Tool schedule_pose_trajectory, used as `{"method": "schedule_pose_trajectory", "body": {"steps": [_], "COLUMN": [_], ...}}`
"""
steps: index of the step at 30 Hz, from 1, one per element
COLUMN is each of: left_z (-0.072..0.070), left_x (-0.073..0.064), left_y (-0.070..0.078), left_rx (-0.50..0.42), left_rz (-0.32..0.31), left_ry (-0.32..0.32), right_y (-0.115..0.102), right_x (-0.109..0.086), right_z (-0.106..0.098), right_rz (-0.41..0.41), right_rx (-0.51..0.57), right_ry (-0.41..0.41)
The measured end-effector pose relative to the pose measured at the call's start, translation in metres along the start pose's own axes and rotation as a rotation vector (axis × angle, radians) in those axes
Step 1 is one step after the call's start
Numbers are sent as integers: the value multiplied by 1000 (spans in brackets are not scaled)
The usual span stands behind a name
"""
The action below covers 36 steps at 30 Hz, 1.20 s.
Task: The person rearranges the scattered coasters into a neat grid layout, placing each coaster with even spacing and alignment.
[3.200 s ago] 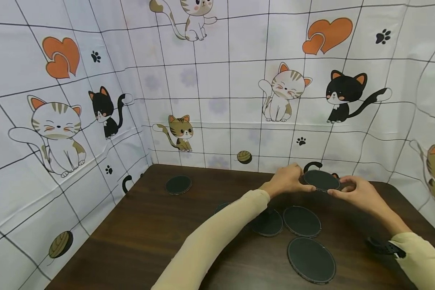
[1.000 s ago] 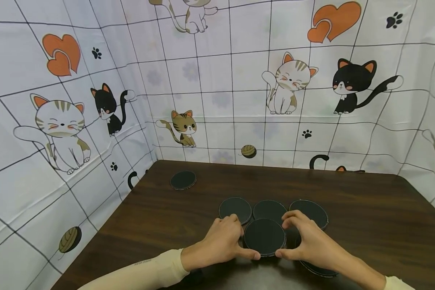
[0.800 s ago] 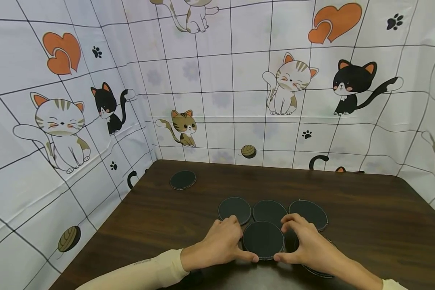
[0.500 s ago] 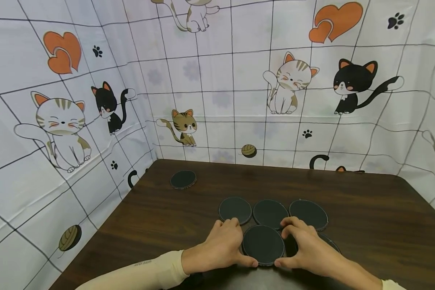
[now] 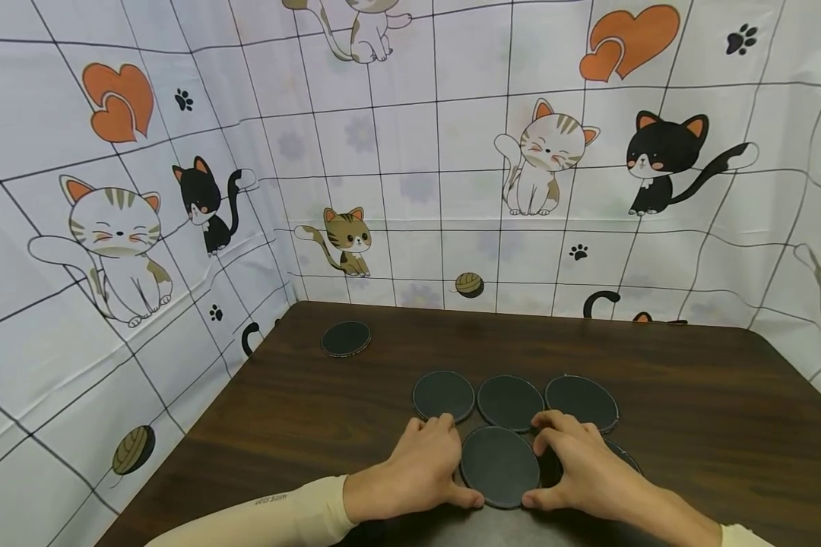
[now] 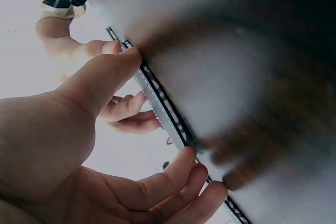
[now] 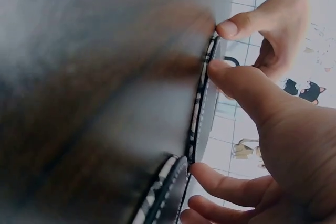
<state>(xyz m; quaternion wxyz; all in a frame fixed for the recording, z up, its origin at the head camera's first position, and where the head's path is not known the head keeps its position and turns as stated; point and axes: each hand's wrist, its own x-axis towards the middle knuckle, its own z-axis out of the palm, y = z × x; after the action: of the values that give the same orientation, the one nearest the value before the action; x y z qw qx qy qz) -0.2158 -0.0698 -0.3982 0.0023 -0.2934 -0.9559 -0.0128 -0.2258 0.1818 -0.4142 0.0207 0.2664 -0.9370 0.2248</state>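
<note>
A round dark coaster [image 5: 499, 467] with a pale stitched-looking rim lies flat at the near middle of the table, between both hands. My left hand [image 5: 417, 471] grips its left edge, thumb at the near side and fingers behind. On the opposite edge, my right hand [image 5: 581, 467] holds it the same way. In the left wrist view, the coaster's edge [image 6: 165, 103] shows edge-on at the tabletop, touched by thumb and fingertips. The right wrist view shows its layered rim [image 7: 199, 103] beside a neighbouring coaster [image 7: 165, 192].
Behind stand three more coasters in a row: left [image 5: 443, 396], middle [image 5: 510, 403] and right [image 5: 581, 403]. Another coaster [image 5: 622, 454] is mostly hidden by my right hand. One lies apart at the far left [image 5: 345, 339]. A cat-printed curtain [image 5: 404, 152] borders the brown table [image 5: 301, 425].
Both hands have brought the coaster from the far right of the table to the near middle, in front of the row. Over the last second it has shifted slightly towards me and settled down.
</note>
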Motion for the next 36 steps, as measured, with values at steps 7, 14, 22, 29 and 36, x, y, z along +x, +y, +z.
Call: {"method": "schedule_pose_trajectory", "body": {"steps": [7, 14, 22, 29, 36], "left_z": [0, 1, 3, 3, 4], "left_x": [0, 2, 1, 0, 1], "left_y": [2, 3, 2, 2, 2], "left_rx": [-13, -11, -15, 20, 24], "left_rz": [20, 47, 48, 61, 63], "left_ry": [-27, -15, 17, 35, 24], "right_y": [0, 1, 0, 0, 2], "right_x": [-2, -3, -2, -2, -2], "right_z": [-5, -8, -12, -13, -14], "right_rz": [3, -12, -22, -26, -51], "right_rx": [-36, -59, -60, -58, -58], "right_ry": [-36, -39, -64, -67, -70]}}
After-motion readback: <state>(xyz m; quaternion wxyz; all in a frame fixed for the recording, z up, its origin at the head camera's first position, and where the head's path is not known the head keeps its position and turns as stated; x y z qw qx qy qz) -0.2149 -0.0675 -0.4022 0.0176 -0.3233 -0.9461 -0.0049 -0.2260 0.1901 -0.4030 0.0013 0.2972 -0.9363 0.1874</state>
